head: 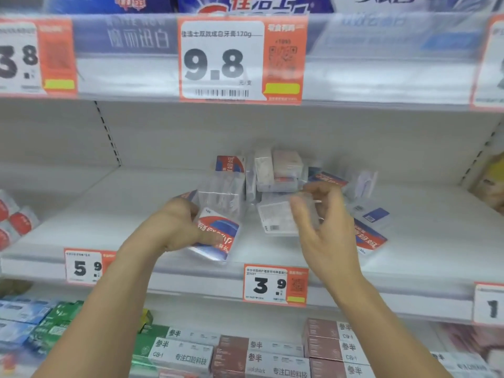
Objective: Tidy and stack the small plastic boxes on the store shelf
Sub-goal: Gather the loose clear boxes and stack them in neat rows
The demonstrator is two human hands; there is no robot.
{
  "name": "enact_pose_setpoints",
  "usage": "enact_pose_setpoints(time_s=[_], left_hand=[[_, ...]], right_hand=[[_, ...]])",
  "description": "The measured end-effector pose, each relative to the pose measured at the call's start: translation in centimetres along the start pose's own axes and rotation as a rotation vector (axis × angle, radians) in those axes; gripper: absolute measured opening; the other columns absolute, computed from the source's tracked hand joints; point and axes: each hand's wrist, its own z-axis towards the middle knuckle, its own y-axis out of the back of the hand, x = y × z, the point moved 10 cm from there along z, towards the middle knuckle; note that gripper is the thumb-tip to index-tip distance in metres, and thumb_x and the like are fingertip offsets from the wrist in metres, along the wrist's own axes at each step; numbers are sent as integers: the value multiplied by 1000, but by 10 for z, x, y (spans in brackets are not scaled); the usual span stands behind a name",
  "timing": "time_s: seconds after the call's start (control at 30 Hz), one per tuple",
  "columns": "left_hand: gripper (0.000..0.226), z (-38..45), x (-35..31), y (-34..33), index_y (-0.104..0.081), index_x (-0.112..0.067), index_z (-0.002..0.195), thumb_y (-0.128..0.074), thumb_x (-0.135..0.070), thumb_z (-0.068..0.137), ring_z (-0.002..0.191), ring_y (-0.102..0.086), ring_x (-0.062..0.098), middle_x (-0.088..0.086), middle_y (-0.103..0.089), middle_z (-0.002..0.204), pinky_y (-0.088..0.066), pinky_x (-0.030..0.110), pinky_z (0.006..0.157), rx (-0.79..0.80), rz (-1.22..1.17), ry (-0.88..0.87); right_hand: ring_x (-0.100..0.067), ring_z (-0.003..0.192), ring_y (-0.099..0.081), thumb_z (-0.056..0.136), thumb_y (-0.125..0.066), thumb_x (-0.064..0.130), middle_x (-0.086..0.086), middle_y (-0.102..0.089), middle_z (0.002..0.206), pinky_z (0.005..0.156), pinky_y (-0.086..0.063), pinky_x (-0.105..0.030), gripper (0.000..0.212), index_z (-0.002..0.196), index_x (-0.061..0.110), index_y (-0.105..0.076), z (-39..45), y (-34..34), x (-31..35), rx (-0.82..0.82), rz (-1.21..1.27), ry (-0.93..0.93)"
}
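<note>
Several small clear plastic boxes with red-and-blue labels lie jumbled in the middle of the white shelf [109, 214]. My left hand [180, 225] grips a clear box [218, 236] with a red-and-blue label, tilted near the shelf's front edge, next to a taller clear box [222, 196]. My right hand [324, 222] has its fingers curled around another clear box [276, 218] with a white barcode label. Behind them a small pile of boxes [278, 170] leans unevenly. More boxes [369, 214] lie flat at the right, partly hidden by my right hand.
Price tags [275, 286] hang on the shelf's front rail. Round red-labelled packs [16, 222] sit at the far left. Toothpaste cartons [261, 356] fill the shelf below. The upper shelf's rail with a large 9.8 tag [240, 61] overhangs closely above.
</note>
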Motion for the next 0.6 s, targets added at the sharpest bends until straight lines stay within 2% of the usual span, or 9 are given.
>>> enact_pose_setpoints(time_s=[0.1,0.2,0.23,0.3,0.37,0.43,0.5,0.6], left_hand=[[37,-7,-8,23,-60,-15,92,-85,-26,67,72,-61,20,-1,-64,83,-47,27,59,-140,-70,-24],[32,-19,-22,52,-60,-13,94,-79,-31,75,68,-58,14,0,-64,79,-39,26,53,-295,-67,-108],[30,-25,-31,59,-60,-13,95,-77,-30,77,68,-60,15,0,-65,79,-38,26,53,-338,-116,-170],[28,-38,-51,69,-59,-13,98,-74,-29,81,65,-63,17,-1,-67,80,-42,26,50,-424,-245,-292],[26,-48,-68,67,-57,-13,102,-69,-29,86,54,-62,24,-1,-68,84,-46,31,41,-460,-413,-365],[24,-52,-81,56,-53,-15,102,-66,-31,89,43,-61,27,3,-68,83,-39,31,32,-450,-572,-393],[23,-54,-96,41,-48,-19,99,-63,-34,90,42,-62,24,5,-66,83,-38,28,33,-437,-639,-427],[21,-61,-123,17,-44,-29,98,-60,-40,90,55,-66,17,-4,-64,84,-50,30,45,-404,-637,-495]], right_hand=[[9,101,-56,84,-72,40,27,-58,102,87,-41,-6,31,107,30,-54,-11,-28,10,211,-88,128],[5,101,-56,81,-74,43,18,-63,102,90,-42,-13,29,101,26,-62,-27,-55,15,479,-199,261],[2,101,-58,83,-73,44,15,-64,102,90,-43,-15,27,99,24,-65,-29,-52,19,497,-209,302],[-2,91,-61,86,-71,35,10,-68,94,83,-47,-18,17,90,19,-70,-17,-20,24,337,-210,331],[-3,80,-61,86,-70,25,10,-68,83,72,-48,-20,8,81,19,-69,3,34,15,66,-265,238],[-8,78,-63,83,-70,22,7,-69,82,69,-47,-25,5,81,18,-67,19,84,-14,-96,-380,34],[-21,88,-64,79,-73,30,-2,-68,93,70,-42,-26,21,93,17,-65,23,113,-56,-65,-520,-196],[-24,104,-59,77,-73,51,-6,-62,116,76,-40,-27,56,120,20,-53,7,111,-108,238,-653,-477]])
